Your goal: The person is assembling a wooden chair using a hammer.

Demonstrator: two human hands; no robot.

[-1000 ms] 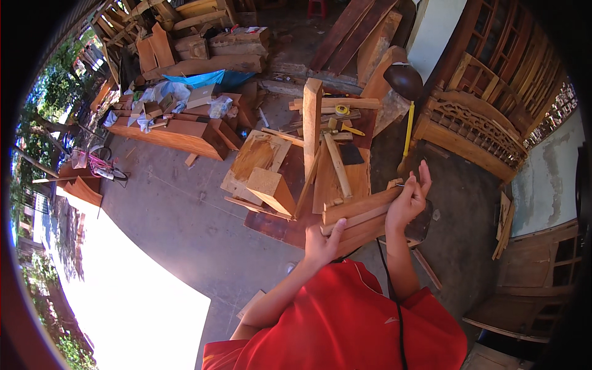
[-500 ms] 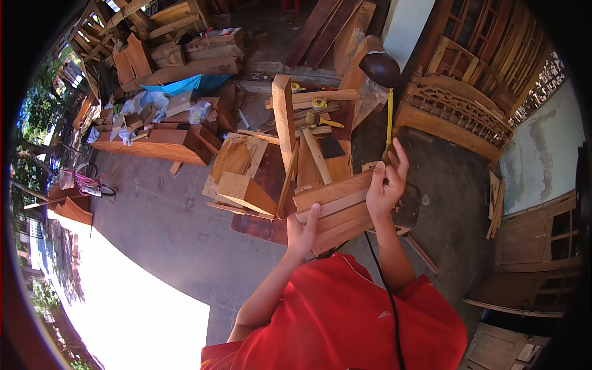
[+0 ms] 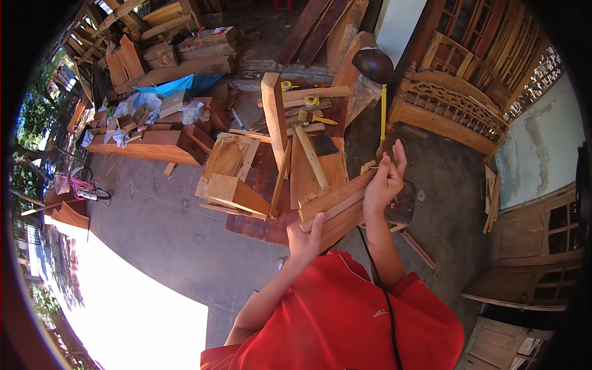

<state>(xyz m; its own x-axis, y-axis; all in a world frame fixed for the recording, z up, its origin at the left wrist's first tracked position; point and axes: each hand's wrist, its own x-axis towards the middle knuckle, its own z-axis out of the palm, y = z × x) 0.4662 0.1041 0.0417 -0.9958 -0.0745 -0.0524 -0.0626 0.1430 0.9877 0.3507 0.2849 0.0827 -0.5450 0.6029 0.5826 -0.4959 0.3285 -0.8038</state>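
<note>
A grey concrete floor [image 3: 166, 234] runs from a sunlit patch [image 3: 129, 308] at lower left to stacked timber [image 3: 179, 61] at the back, with carved wooden railings [image 3: 450, 117] and a pale plastered wall [image 3: 542, 142] on the right.

Quick count around the workbench [image 3: 265, 225]: two hands on the job, the left hand [image 3: 306, 237] and the right hand [image 3: 383, 182], both at the stacked planks [image 3: 336, 206] on the bench's near edge, looks like three planks. Two yellow tape measures [image 3: 311, 101] at the far end of the bench. One upright post [image 3: 274, 120] beside them, one wooden block [image 3: 237, 194] on the bench's left side, and one blue tarp [image 3: 185, 84] further off left.
</note>
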